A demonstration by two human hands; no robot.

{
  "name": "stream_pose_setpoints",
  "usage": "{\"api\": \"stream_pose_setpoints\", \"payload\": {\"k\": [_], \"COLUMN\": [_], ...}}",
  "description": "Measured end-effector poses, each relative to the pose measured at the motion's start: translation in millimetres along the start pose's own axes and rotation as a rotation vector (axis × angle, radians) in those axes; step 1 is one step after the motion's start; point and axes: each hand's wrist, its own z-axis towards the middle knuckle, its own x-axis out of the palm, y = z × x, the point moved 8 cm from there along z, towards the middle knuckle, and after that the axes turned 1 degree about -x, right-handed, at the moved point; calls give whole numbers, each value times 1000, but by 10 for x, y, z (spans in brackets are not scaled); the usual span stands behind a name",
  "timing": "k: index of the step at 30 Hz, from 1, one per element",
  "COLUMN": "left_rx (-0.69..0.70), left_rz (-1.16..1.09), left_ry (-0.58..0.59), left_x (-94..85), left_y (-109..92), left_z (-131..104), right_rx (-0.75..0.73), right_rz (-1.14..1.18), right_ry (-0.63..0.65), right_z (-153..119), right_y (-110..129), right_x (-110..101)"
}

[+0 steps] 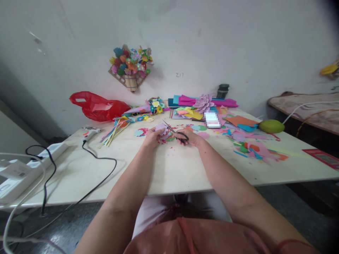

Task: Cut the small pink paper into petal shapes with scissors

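Between the fingers of my left hand point(152, 138) is a lilac paper flower point(160, 129) with a scalloped edge. My right hand point(191, 138) grips a pair of scissors point(181, 135) by its black handles. The blades point up and left, close to the flower's right side; whether they touch it I cannot tell. Around and beneath the hands lie small red and pink paper scraps and cut paper flowers, among them a light blue one point(138, 133) to the left and a pale green one point(196, 128) behind my right hand.
Paper strips point(118, 132) and a red plastic bag point(99, 107) lie left. A hot glue gun point(90, 134) trails a black cord to a power strip point(50, 155). A lit phone point(212, 120), coloured offcuts point(255, 150) and a yellow-green object point(271, 126) occupy the right.
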Motion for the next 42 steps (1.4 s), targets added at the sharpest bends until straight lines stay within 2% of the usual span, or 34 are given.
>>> {"api": "stream_pose_setpoints", "payload": {"k": [31, 42], "left_rx": [-64, -65], "left_rz": [14, 93], "left_ry": [7, 8], "left_x": [-6, 4], "left_y": [58, 48], "left_z": [8, -11], "right_rx": [-12, 0], "right_rz": [-6, 8], "right_ry": [6, -20], "right_z": [19, 27], "right_y": [5, -15], "right_x": [9, -16]}}
